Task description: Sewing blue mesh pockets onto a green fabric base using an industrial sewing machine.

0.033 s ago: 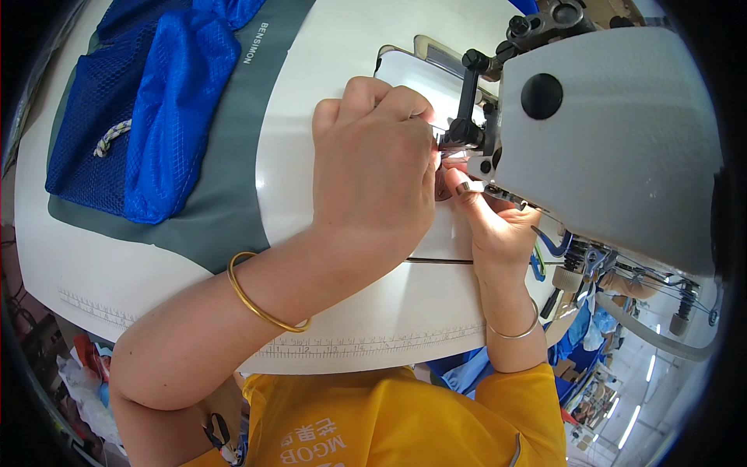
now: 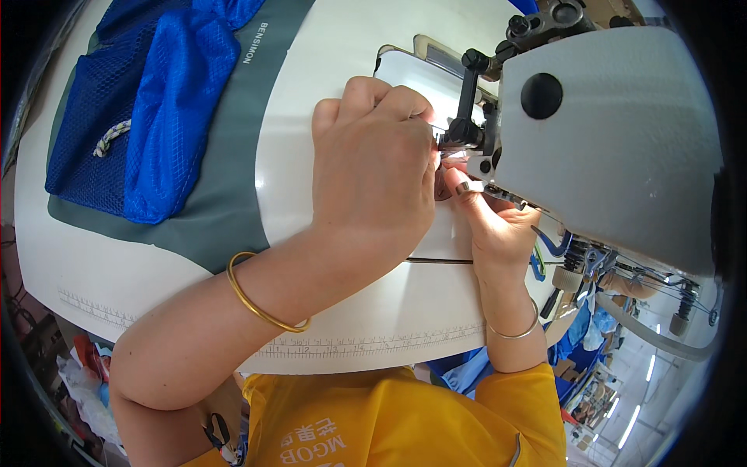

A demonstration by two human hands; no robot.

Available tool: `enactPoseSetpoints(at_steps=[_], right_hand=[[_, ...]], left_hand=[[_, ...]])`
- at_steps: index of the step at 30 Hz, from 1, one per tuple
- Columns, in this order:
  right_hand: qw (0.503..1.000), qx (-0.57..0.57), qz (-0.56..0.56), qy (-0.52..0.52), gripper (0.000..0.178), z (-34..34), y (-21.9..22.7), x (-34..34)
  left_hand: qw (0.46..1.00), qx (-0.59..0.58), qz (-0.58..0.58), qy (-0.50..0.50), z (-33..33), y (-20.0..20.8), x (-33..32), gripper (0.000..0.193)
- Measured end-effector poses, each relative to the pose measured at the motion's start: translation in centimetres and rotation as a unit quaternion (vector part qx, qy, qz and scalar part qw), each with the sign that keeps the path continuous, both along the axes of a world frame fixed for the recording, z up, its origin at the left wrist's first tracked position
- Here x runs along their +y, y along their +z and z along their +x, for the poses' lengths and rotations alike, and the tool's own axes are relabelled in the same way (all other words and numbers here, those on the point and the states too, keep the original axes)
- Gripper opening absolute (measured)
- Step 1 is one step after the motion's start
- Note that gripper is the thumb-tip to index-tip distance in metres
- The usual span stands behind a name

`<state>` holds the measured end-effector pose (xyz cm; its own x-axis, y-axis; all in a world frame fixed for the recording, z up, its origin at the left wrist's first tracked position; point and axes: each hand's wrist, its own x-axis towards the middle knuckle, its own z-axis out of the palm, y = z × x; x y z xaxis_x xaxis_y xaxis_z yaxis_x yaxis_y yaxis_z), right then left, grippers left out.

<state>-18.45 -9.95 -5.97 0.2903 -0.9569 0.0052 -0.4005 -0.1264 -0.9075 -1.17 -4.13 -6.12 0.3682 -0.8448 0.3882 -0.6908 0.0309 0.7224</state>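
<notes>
Both hands meet at the needle area of a white sewing machine (image 2: 615,148). My left hand (image 2: 373,159) is curled with its knuckles up, and its fingertips are hidden beside the needle and presser foot (image 2: 465,138). Just to the right and nearer, my right hand (image 2: 498,226) comes up from below. Its thumb and fingers close near a small metal plate (image 2: 470,187) by the foot. Whatever the fingers pinch is hidden or too small to name. A bright light shines on the fingertips.
At the left, blue mesh fabric with a cord (image 2: 183,117) lies on grey-green material (image 2: 241,140) on the white table (image 2: 311,47). A printed ruler (image 2: 373,342) follows the near edge. Thread tension knobs (image 2: 568,276) and a blue-handled tool (image 2: 538,261) sit right of my right hand.
</notes>
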Motion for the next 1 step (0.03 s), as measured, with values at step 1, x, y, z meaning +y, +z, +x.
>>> enactPoseSetpoints(at_steps=[1], right_hand=[[0.999, -0.021, -0.006, 0.040, 0.029, -0.13, -0.26, -0.23]], left_hand=[[1.000, -0.003, -0.002, 0.000, -0.01, 0.01, -0.01, 0.006]])
